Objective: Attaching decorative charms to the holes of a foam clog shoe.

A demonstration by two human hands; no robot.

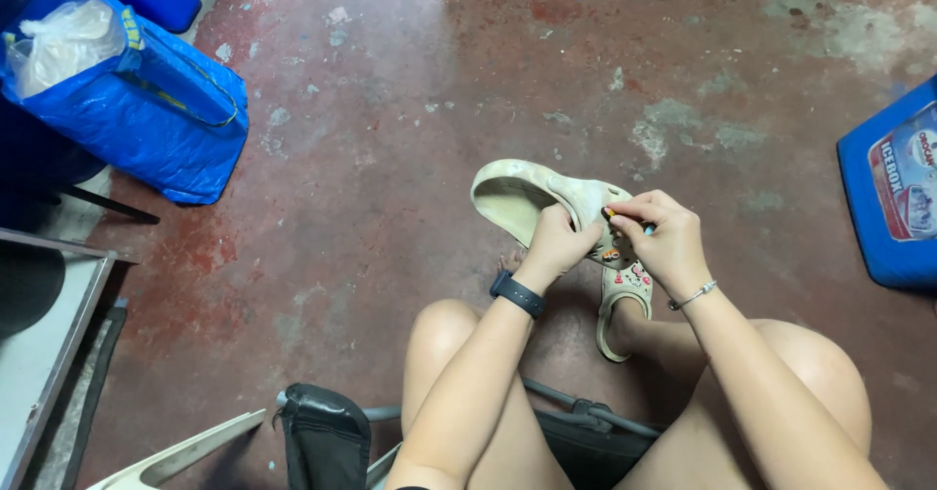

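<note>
A cream clog (522, 197), a moulded foam shoe with its opening turned up toward the camera, is held above the red painted concrete floor (390, 158), in front of the person's bare knees. Its long axis runs from about ten o'clock, where the rounded end sticks out free, down to about four o'clock, where both hands meet on it. The left hand (559, 244), with a dark band on its wrist, is closed around the near side of the clog from below, at about seven o'clock from the shoe's middle, with the thumb pressed on the rim. The right hand (667, 241), which wears a thin silver bracelet, comes in from four o'clock and is pinched shut on a small marker-like object (625, 221), dark with an orange tip and a bit of blue; its tip touches the clog's upper just beside the left thumb. Both hands touch the shoe, so neither is clearly the nearer; the left carries it and the right works on its surface. A second clog (625, 300), of the same cream colour with small coloured charms, lies on the floor directly below the hands, at six o'clock, partly hidden by the right wrist. A blue woven bag (146, 109) sits well apart at ten o'clock and a blue cooler box (893, 197) at three o'clock.
</note>
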